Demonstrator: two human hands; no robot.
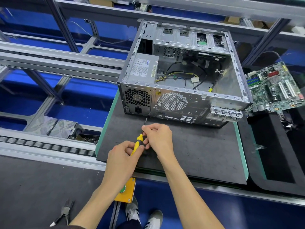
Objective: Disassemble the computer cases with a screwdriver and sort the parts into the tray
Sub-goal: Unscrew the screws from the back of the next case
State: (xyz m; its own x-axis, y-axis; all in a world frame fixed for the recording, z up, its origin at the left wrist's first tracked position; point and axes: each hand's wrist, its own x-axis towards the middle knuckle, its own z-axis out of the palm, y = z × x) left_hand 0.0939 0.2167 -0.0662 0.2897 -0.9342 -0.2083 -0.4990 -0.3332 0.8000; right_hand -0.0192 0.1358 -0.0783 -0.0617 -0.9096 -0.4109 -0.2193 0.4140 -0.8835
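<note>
An open grey computer case (181,96) lies on a black mat (189,154), its rear panel facing me. Inside sit a power supply (145,66) and loose cables (181,76). My left hand (122,156) grips the yellow-and-black handle of a screwdriver (138,141). My right hand (156,136) pinches the screwdriver near the top of the handle. The thin shaft points up toward the case's rear panel, its tip just short of the lower edge. A green motherboard (274,88) lies to the right of the case on a black tray (280,146).
A roller conveyor (49,146) and aluminium frame rails (66,58) run along the left. Pliers (64,212) lie on the dark bench at lower left. A yellow button box (127,192) hangs at the bench edge. A box of small metal parts (85,138) sits beside the mat.
</note>
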